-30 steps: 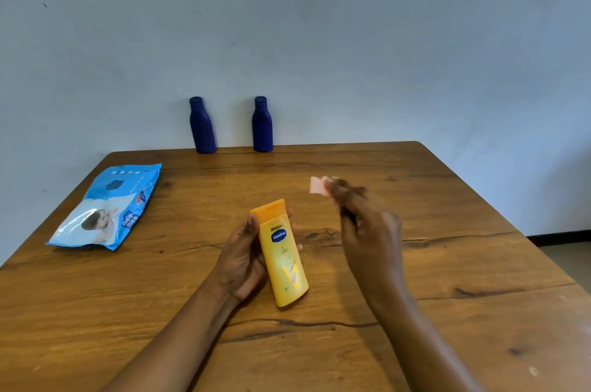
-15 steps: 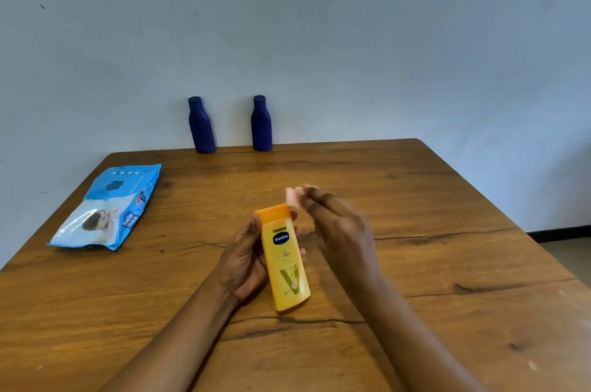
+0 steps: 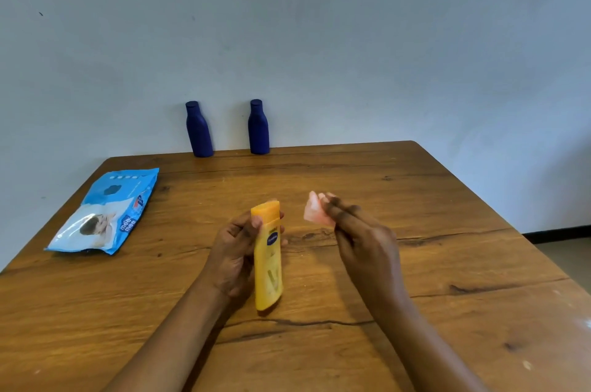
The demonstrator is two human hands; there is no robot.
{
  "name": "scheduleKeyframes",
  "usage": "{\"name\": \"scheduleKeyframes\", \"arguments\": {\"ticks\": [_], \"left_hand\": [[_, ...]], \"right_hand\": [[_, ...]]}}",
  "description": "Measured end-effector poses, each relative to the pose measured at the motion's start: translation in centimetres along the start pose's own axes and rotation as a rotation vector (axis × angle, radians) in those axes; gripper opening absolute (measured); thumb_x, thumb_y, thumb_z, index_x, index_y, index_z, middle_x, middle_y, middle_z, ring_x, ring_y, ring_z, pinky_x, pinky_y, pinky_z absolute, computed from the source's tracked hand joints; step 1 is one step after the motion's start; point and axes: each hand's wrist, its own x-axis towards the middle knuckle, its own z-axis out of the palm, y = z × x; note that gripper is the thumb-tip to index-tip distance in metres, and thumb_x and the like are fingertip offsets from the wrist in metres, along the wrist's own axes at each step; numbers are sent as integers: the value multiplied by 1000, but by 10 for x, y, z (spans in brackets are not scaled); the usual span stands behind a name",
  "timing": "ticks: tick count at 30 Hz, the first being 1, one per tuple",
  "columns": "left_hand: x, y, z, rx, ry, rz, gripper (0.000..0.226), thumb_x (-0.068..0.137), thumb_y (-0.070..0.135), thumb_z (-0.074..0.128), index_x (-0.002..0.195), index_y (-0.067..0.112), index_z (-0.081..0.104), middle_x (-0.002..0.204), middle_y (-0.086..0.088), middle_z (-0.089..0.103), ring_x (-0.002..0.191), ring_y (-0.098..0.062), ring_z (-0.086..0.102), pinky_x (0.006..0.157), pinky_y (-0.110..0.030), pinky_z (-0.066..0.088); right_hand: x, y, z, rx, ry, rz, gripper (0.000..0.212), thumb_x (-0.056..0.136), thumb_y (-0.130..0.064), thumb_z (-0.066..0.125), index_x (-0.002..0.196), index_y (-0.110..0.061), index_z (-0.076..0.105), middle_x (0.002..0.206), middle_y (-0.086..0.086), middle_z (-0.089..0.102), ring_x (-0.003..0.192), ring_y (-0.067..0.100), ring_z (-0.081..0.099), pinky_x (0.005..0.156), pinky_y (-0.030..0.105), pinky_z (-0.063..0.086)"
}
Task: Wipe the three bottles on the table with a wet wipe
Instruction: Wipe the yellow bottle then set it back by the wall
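Your left hand (image 3: 235, 251) grips the yellow bottle (image 3: 268, 263) at mid-table (image 3: 415, 199), and your right hand (image 3: 361, 241) pinches a pinkish wet wipe (image 3: 315, 212) just beside its cap. A dark blue bottle (image 3: 199, 131) and a second blue bottle (image 3: 258, 127) stand upright at the far edge, and a wipes pack (image 3: 105, 212) lies to the left. The wipe is blurred, and the yellow bottle hides your left fingertips.

Blurred, perhaps crumpled wipe (image 3: 315, 214)

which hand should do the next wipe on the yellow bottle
Right, probably. The right hand pinches the wipe just beside the yellow bottle, near its cap and not touching it, while the left hand is occupied gripping that bottle.
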Motion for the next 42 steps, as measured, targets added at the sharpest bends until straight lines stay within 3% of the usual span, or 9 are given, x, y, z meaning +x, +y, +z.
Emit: {"name": "scheduleKeyframes", "arguments": {"ticks": [4, 6, 10, 16, 25, 29, 34, 40, 42], "left_hand": [[-10, 16, 12, 719, 110, 209, 68, 57, 43, 81, 121, 31, 62, 120, 20, 60, 109, 4, 55, 91, -21, 46], [-10, 13, 14, 884, 139, 245, 75, 58, 46, 76, 128, 34, 53, 121, 28, 50, 106, 13, 47, 86, -12, 41], [-6, 6, 12, 983, 141, 260, 80, 66, 35, 80, 138, 28, 45, 126, 18, 47, 108, 8, 43, 81, -7, 35], [-8, -2, 8, 1143, 150, 337, 87, 72, 22, 80, 145, 24, 32, 120, 20, 44, 102, 12, 41, 79, 4, 32], [-13, -19, 17, 1382, 46, 512, 89, 71, 37, 79, 145, 24, 31, 125, 10, 50, 114, -2, 38, 88, -7, 29], [-9, -9, 21, 1324, 191, 296, 88, 72, 52, 73, 146, 31, 29, 122, 9, 47, 111, -9, 46, 89, -25, 42], [12, -2, 12, 1772, 366, -64, 69, 76, 73, 51, 120, 20, 51, 115, -3, 58, 102, -21, 57, 78, -33, 47], [14, 2, 1, 2042, 463, -305, 94, 70, 87, 36, 128, 14, 44, 113, -7, 62, 103, -24, 59, 72, -32, 44], [8, 16, -5, 2096, 420, -278, 97, 70, 87, 32, 136, 17, 36, 124, -7, 55, 109, -23, 55, 77, -33, 47]], "right_hand": [[-1, -5, -9, 90, 82, 46, 46, 77, 11, 67, 118, -9, 64, 121, 3, 63, 111, 6, 57, 91, 16, 48], [-3, -9, -9, 113, 50, 5, 43, 79, 8, 66, 119, -10, 62, 122, 3, 61, 112, 6, 56, 90, 16, 48], [-3, -17, 5, 104, -13, -122, 33, 89, -10, 51, 122, -10, 58, 125, 7, 59, 113, 11, 57, 89, 22, 51], [-10, -2, 22, -102, -302, -412, 32, 93, -12, 47, 122, -7, 61, 127, 12, 58, 121, 22, 52, 86, 34, 54], [10, 16, 23, -197, -344, -94, 36, 82, -7, 66, 118, -8, 63, 121, 8, 62, 104, 20, 63, 78, 31, 56], [10, 26, 13, -117, -180, 107, 32, 83, 4, 62, 113, -5, 67, 114, 7, 67, 100, 18, 65, 82, 27, 54], [1, 19, 10, -58, -160, 117, 34, 83, 7, 60, 114, -7, 66, 114, 5, 67, 102, 15, 64, 86, 25, 53], [-5, 12, 16, -17, -180, 131, 37, 84, 6, 59, 116, -10, 66, 117, 2, 66, 104, 12, 62, 88, 22, 51], [-6, 10, 14, 6, -168, 140, 38, 83, 8, 60, 116, -10, 66, 116, 1, 66, 104, 10, 61, 89, 19, 49]]}}
